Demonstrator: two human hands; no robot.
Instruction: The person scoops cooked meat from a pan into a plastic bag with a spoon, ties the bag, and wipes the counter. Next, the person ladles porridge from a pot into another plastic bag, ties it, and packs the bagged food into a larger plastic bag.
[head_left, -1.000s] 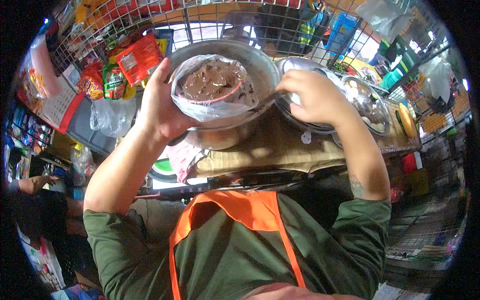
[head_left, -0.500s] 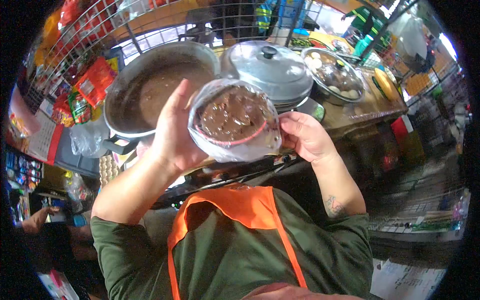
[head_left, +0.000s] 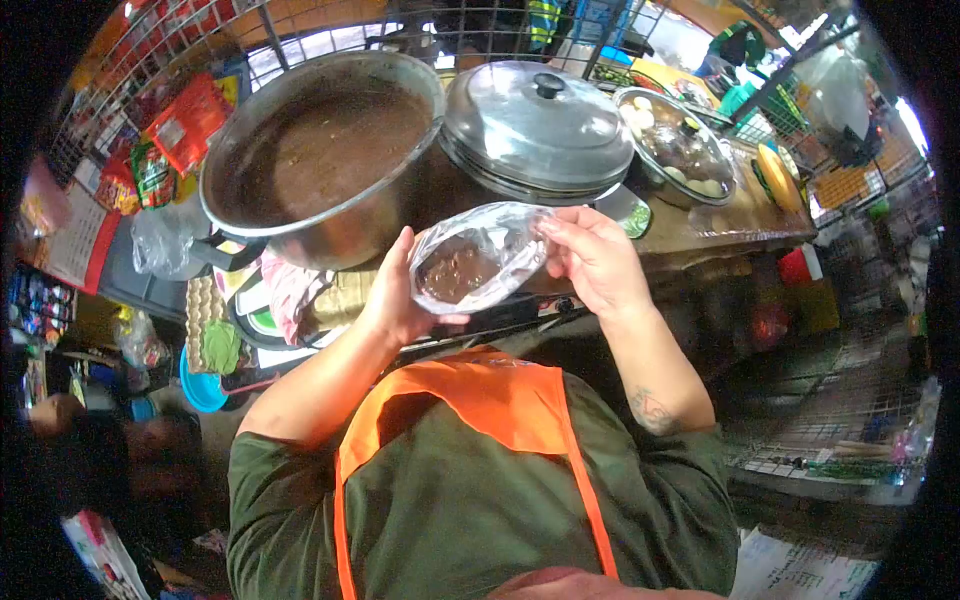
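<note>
A clear plastic bag (head_left: pixel 512 285) with a bowl of thick brown stew (head_left: pixel 455 272) in it is held in front of my apron. My left hand (head_left: pixel 398 305) cups it from the left and below, thumb up along its side. On the right, my right hand (head_left: pixel 598 262) pinches the bag's edge between thumb and fingers and draws it outward. The plastic bunches over the stew, and the bowl's rim is hardly visible. Just beyond stands a large metal pot (head_left: pixel 330 225) of brown sauce (head_left: pixel 325 160).
A lidded metal pot (head_left: pixel 535 130) stands right of the sauce pot. Beyond it is a glass-lidded pan with eggs (head_left: pixel 680 150). Red packets (head_left: pixel 187 122), an egg tray (head_left: pixel 207 310) and a pink cloth (head_left: pixel 292 290) lie left. Wire mesh (head_left: pixel 490 38) rises behind.
The bag and bowl have come lower and nearer my body. My right hand has pulled the bag's edge up and right, so the plastic covers more of the stew. The view has shifted.
</note>
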